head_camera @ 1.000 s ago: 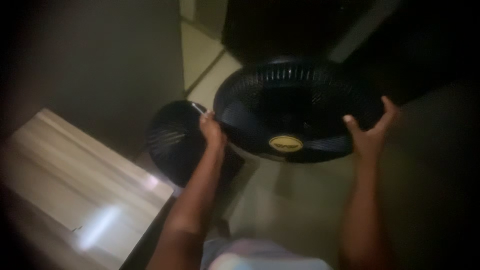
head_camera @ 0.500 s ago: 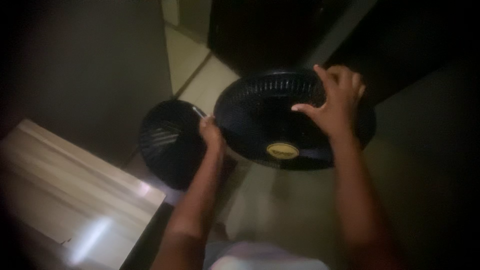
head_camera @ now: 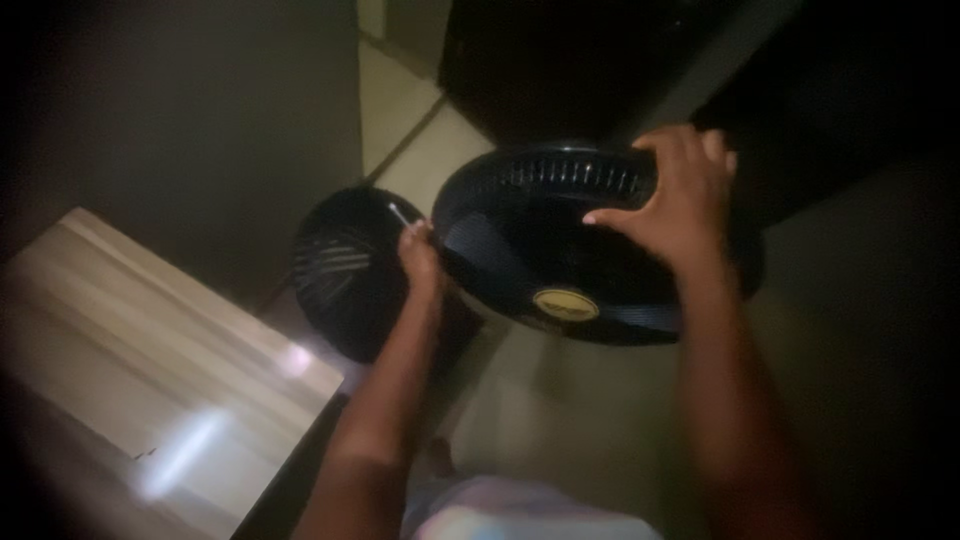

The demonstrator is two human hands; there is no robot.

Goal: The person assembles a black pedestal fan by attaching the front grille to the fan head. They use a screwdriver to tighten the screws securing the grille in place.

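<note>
Fan grille (head_camera: 560, 250), black, round, tilted face-up, left hand (head_camera: 420, 255) pinching its rim, right hand (head_camera: 675, 205) gripping far edge

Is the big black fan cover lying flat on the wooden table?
No, the fan cover is held up by the left hand and right hand, away from the wooden table.
</note>
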